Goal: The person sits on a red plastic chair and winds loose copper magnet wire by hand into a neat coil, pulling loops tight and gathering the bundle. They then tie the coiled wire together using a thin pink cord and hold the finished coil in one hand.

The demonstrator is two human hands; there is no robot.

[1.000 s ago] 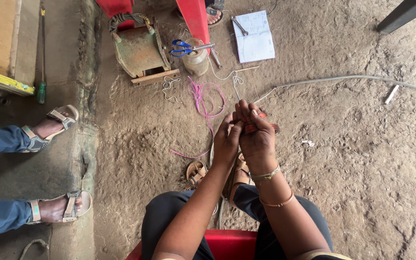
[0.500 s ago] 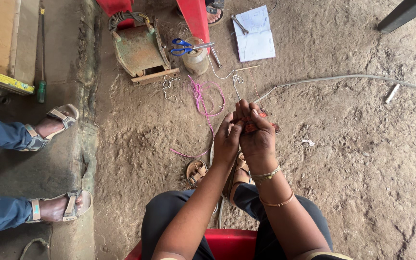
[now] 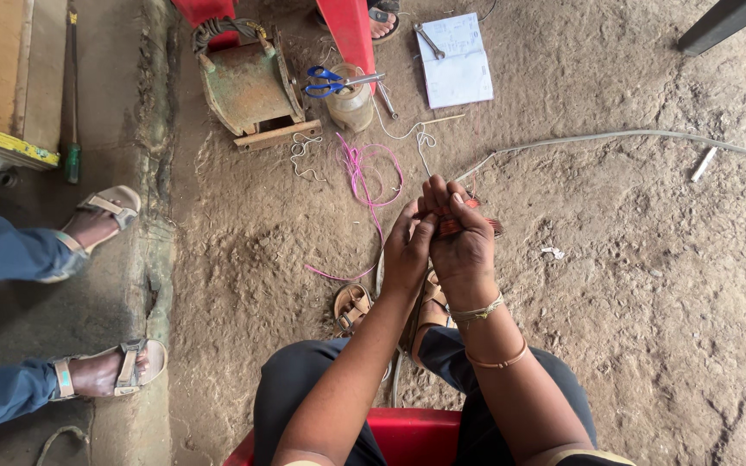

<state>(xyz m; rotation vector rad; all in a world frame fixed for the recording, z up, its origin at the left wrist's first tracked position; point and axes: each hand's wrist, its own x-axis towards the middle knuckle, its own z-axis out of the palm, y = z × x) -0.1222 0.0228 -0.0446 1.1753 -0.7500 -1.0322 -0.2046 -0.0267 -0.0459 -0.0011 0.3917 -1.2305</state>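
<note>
Frame centre: left hand and right hand pressed together, both closed around 1 reddish wire bundle; pink cord just above.

Both forearms reach forward, left hand and right hand pressed together, fingers seemingly pinched (fingertips partly hidden).

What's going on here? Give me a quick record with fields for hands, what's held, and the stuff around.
left hand: pressed against the right, fingers on the bundle
right hand: closed around a reddish wire bundle
floor ahead: pink cord, grey cable
further off: blue-handled scissors on a jar, notebook, rusty metal housing
left side: another person's sandalled feet
</note>
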